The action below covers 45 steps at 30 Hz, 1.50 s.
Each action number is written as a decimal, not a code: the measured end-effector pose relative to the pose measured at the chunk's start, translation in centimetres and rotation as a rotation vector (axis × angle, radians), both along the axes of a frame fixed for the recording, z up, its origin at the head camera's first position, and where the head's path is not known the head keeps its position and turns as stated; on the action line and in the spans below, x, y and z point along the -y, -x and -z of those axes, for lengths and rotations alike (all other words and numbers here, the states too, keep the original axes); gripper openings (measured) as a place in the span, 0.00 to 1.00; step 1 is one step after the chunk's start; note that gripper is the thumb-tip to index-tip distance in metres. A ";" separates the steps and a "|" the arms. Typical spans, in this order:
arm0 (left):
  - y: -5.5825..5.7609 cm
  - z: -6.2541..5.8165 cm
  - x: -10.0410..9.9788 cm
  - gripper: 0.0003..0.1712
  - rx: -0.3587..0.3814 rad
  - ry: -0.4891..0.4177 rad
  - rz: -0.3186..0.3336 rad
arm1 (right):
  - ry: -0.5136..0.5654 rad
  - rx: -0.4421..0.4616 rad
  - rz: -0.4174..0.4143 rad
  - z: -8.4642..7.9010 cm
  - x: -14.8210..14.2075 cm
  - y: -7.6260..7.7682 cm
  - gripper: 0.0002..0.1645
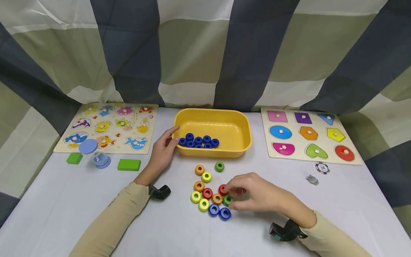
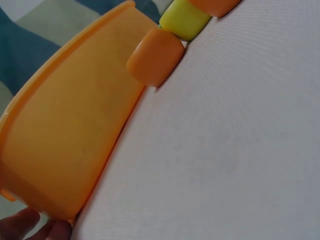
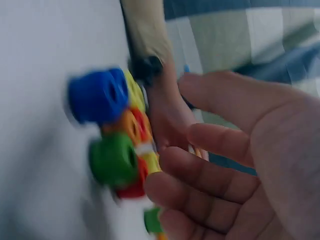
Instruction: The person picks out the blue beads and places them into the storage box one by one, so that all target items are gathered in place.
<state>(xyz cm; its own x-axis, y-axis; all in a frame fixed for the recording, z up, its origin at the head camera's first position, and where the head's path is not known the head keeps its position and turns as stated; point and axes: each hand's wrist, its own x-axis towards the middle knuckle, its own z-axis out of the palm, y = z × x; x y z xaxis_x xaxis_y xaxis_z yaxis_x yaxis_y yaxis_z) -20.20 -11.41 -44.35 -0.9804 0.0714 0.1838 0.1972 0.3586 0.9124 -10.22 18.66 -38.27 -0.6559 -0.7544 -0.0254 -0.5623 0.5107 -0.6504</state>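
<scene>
In the head view, a yellow plastic tray [image 1: 221, 152] holds several blue ring-shaped beads [image 1: 198, 140] at its left near corner. My left hand [image 1: 163, 151] touches the tray's left end, fingertips at the rim and outer wall; in the left wrist view the fingertips [image 2: 61, 230] show by the tray's end. My right hand [image 1: 257, 192] hovers at the right side of a loose group of beads, fingers loosely bent and apart, holding nothing. Nearest to it are a green bead [image 1: 228, 200] and a red bead [image 1: 223, 189]. Two blue beads [image 1: 225, 214] lie at the group's near edge.
Shape puzzle board [image 1: 298, 157] at right, sea-animal puzzle board [image 1: 96, 148] at left. Near the left board are green blocks [image 1: 129, 165] and a small blue-capped hourglass-like object [image 1: 100, 159]. A poker chip [image 1: 322, 168] and a small grey figure [image 1: 312, 180] lie right. Checked cloth [image 1: 192, 53] hangs behind.
</scene>
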 end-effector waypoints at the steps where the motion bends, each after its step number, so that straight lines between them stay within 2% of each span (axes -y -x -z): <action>1: 0.0 0.0 0.0 0.24 -0.001 -0.003 0.001 | -0.020 0.026 -0.021 0.1 0.3 -0.3 0.17; 4: 0.1 -0.1 -0.1 0.24 0.000 -0.003 0.001 | -0.068 0.061 -0.069 0.3 1.0 -1.0 0.20; 7: 0.1 0.0 -0.1 0.24 0.002 -0.003 0.002 | -0.096 0.056 -0.087 0.6 1.5 -1.5 0.20; 14: 0.2 -0.1 0.0 0.24 -0.001 0.002 0.005 | -0.117 -0.042 -0.089 1.2 2.2 -2.2 0.18; 21: 0.1 -0.1 0.0 0.24 0.009 0.001 0.002 | -0.119 -0.086 -0.108 1.7 2.7 -2.5 0.21; 28: 0.0 -0.1 0.1 0.24 0.013 0.008 -0.001 | -0.076 -0.139 -0.096 2.5 3.1 -2.8 0.18; 33: 0.0 -0.1 0.1 0.24 0.016 0.003 0.001 | -0.040 -0.230 -0.075 3.1 3.1 -2.6 0.14; 39: 0.1 0.0 0.1 0.24 0.007 0.000 0.004 | -0.046 -0.320 -0.056 3.5 3.2 -2.6 0.16; 45: 0.2 0.1 0.2 0.24 0.001 -0.005 0.006 | -0.062 -0.344 -0.037 3.6 3.1 -2.4 0.15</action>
